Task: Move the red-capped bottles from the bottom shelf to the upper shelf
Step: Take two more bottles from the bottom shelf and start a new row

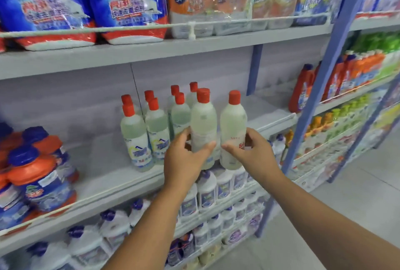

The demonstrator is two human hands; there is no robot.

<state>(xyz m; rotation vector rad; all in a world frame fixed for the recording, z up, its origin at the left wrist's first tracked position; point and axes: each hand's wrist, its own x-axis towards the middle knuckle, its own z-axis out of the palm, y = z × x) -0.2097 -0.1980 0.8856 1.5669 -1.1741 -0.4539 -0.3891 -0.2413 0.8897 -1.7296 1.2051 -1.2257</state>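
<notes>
At the left of the frame orange-lidded jugs (41,174) stand on the shelf (112,185). Left of centre, a cluster of red-capped bottles (151,126) already stands there, some in back rows. At centre the left hand (184,159) curls its fingers round one bottle (203,126), and just right of it the right hand (253,152) clamps another (232,126). Both bottles are upright, their bases at or just over the shelf's front edge; I cannot tell whether they touch it. This looks like the placing step. The next move calls for setting both down beside the cluster, then letting go.
</notes>
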